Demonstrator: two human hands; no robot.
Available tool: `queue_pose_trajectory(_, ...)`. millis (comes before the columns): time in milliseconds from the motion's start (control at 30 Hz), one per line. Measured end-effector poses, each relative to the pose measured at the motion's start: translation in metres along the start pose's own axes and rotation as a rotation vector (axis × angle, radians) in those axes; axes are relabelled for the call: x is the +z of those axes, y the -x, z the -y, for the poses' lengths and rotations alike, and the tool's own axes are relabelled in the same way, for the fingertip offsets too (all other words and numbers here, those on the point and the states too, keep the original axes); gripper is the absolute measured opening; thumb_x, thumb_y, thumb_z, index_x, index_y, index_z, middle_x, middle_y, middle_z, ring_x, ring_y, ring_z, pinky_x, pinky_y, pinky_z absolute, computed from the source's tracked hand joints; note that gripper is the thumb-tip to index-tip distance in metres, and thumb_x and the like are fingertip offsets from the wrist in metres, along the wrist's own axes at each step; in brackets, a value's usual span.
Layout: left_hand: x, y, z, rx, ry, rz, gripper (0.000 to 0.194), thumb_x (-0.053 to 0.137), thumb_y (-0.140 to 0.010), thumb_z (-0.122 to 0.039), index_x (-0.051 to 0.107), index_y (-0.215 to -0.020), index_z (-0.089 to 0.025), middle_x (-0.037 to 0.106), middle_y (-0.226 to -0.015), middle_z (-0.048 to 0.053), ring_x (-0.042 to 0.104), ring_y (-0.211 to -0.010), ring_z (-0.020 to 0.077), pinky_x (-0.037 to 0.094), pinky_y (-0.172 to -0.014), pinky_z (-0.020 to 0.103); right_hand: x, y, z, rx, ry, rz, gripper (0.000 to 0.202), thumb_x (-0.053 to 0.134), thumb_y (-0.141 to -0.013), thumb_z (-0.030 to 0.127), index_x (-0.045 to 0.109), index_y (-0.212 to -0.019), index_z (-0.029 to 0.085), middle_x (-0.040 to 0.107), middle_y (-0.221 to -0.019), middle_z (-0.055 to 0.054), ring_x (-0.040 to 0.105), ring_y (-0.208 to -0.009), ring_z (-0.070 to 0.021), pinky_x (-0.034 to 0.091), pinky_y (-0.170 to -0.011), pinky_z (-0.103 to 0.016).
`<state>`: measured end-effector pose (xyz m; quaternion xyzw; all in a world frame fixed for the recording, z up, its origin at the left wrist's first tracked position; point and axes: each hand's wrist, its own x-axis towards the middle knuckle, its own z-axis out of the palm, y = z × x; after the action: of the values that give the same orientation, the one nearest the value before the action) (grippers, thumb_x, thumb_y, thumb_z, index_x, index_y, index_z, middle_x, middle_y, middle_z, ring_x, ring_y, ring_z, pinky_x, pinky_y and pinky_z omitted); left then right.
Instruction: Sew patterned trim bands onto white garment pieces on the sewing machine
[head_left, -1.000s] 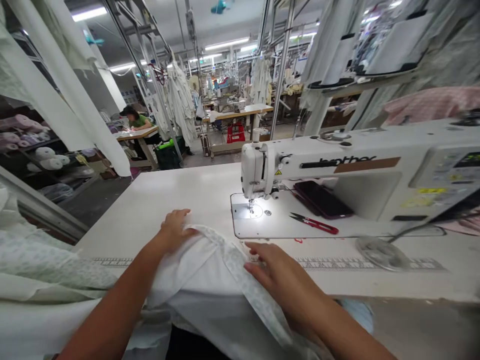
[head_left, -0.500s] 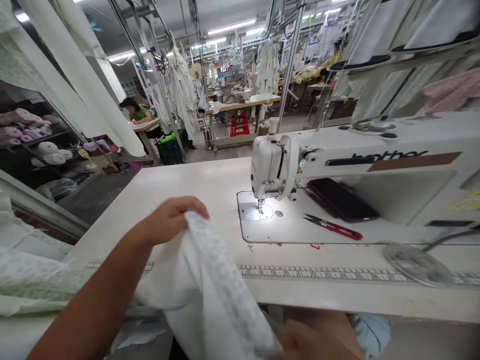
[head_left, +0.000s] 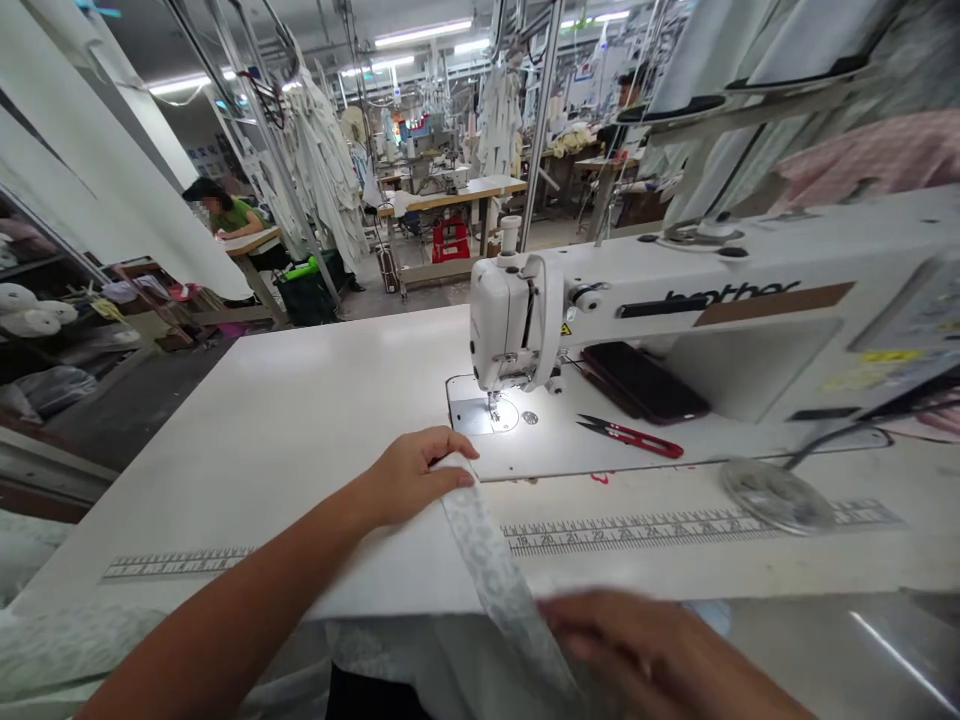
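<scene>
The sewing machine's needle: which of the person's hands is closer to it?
Left. The left hand pinches the fabric strip just in front of the needle area, slightly to its left; the right hand, blurred, is farther back, rightward, by the table's near edge.

This is a garment-sewing workshop: a white sewing machine (head_left: 517, 320) stands on the near tabletop (head_left: 300, 400) with red-handled snips (head_left: 645, 440), a ruler strip (head_left: 637, 530) and patterned cloth (head_left: 487, 560). Thread cones (head_left: 690, 65) stand at right; far off, pale garments (head_left: 326, 175) hang among more worktables (head_left: 487, 188) under strip lights (head_left: 424, 33), and a co-worker (head_left: 241, 215) bends over one at left.
</scene>
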<state>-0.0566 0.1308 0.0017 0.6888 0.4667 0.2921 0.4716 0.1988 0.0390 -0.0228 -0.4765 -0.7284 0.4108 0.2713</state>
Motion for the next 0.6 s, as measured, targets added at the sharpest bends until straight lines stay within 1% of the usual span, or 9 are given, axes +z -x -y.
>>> queue_pose_trajectory(100, 0.005, 0.002, 0.003, 0.064, 0.168, 0.033, 0.03, 0.068, -0.077, -0.021, 0.055, -0.103, -0.017, 0.066, -0.085, 0.003, 0.06, -0.078, 0.0151, 0.045, -0.072, 0.029, 0.008, -0.041, 0.011, 0.104, -0.234, 0.01, 0.033, 0.053, -0.09, 0.041, 0.056, -0.122, 0.03, 0.065, -0.111, -0.005, 0.065, -0.089, -0.0201, 0.053, -0.078, -0.036)
queue_pose_trajectory(133, 0.005, 0.003, 0.004, 0.08, 0.196, 0.041, 0.031, 0.068, -0.077, -0.021, 0.053, -0.104, -0.017, 0.066, -0.087, 0.004, 0.061, -0.08, 0.0158, 0.046, -0.074, 0.03, 0.014, -0.053, 0.015, 0.101, -0.339, 0.038, 0.037, 0.055, -0.089, 0.039, 0.051, -0.125, 0.029, 0.065, -0.106, -0.004, 0.064, -0.086, -0.0187, 0.052, -0.075, -0.034)
queue_pose_trajectory(167, 0.005, 0.004, 0.004, 0.09, 0.197, 0.032, 0.031, 0.069, -0.077, -0.021, 0.053, -0.103, -0.017, 0.066, -0.088, 0.005, 0.061, -0.081, 0.0165, 0.046, -0.075, 0.031, 0.02, -0.063, 0.017, 0.089, -0.415, 0.062, 0.037, 0.055, -0.089, 0.036, 0.049, -0.124, 0.028, 0.064, -0.095, -0.001, 0.062, -0.08, -0.0167, 0.051, -0.07, -0.031)
queue_pose_trajectory(233, 0.003, 0.005, 0.003, 0.1, 0.148, -0.025, 0.034, 0.073, -0.074, -0.022, 0.056, -0.103, -0.017, 0.065, -0.09, 0.006, 0.06, -0.086, 0.0179, 0.046, -0.077, 0.031, 0.032, -0.075, 0.02, 0.066, -0.45, 0.054, 0.033, 0.055, -0.089, 0.032, 0.048, -0.121, 0.027, 0.057, -0.077, 0.004, 0.055, -0.07, -0.0136, 0.045, -0.063, -0.027)
queue_pose_trajectory(300, -0.001, 0.005, 0.001, 0.07, 0.082, -0.061, 0.036, 0.076, -0.07, -0.026, 0.059, -0.102, -0.017, 0.063, -0.092, 0.005, 0.058, -0.088, 0.0178, 0.045, -0.076, 0.03, 0.04, -0.08, 0.02, 0.07, -0.383, -0.004, 0.029, 0.056, -0.088, 0.029, 0.048, -0.116, 0.026, 0.049, -0.071, 0.006, 0.049, -0.066, -0.0128, 0.041, -0.061, -0.027)
queue_pose_trajectory(333, -0.002, 0.004, 0.0, 0.034, 0.053, -0.046, 0.035, 0.077, -0.07, -0.028, 0.061, -0.1, -0.017, 0.063, -0.091, 0.004, 0.057, -0.085, 0.0167, 0.044, -0.074, 0.028, 0.042, -0.08, 0.019, 0.075, -0.345, -0.024, 0.03, 0.058, -0.087, 0.028, 0.048, -0.115, 0.026, 0.049, -0.071, 0.006, 0.049, -0.067, -0.013, 0.04, -0.061, -0.027)
queue_pose_trajectory(433, -0.006, 0.002, -0.002, -0.08, 0.017, 0.103, 0.024, 0.073, -0.074, -0.033, 0.068, -0.089, -0.016, 0.064, -0.08, 0.001, 0.054, -0.071, 0.0128, 0.041, -0.066, 0.026, 0.042, -0.077, 0.016, 0.083, -0.309, -0.019, 0.029, 0.059, -0.086, 0.028, 0.048, -0.113, 0.026, 0.052, -0.075, 0.004, 0.051, -0.071, -0.0143, 0.042, -0.064, -0.028)
queue_pose_trajectory(500, -0.005, 0.002, -0.002, -0.095, 0.025, 0.144, 0.02, 0.071, -0.076, -0.034, 0.07, -0.083, -0.016, 0.064, -0.074, 0.0, 0.054, -0.069, 0.0127, 0.041, -0.065, 0.025, 0.041, -0.076, 0.014, 0.084, -0.34, -0.022, 0.031, 0.057, -0.087, 0.03, 0.047, -0.117, 0.026, 0.058, -0.085, 0.002, 0.054, -0.075, -0.0149, 0.045, -0.067, -0.029)
queue_pose_trajectory(600, -0.004, 0.002, -0.002, -0.094, 0.002, 0.048, 0.021, 0.071, -0.074, -0.036, 0.071, -0.076, -0.016, 0.063, -0.068, 0.0, 0.054, -0.066, 0.0133, 0.04, -0.061, 0.024, 0.04, -0.076, 0.012, 0.083, -0.334, -0.052, 0.028, 0.055, -0.089, 0.033, 0.049, -0.116, 0.027, 0.06, -0.099, -0.002, 0.057, -0.08, -0.0151, 0.047, -0.07, -0.029)
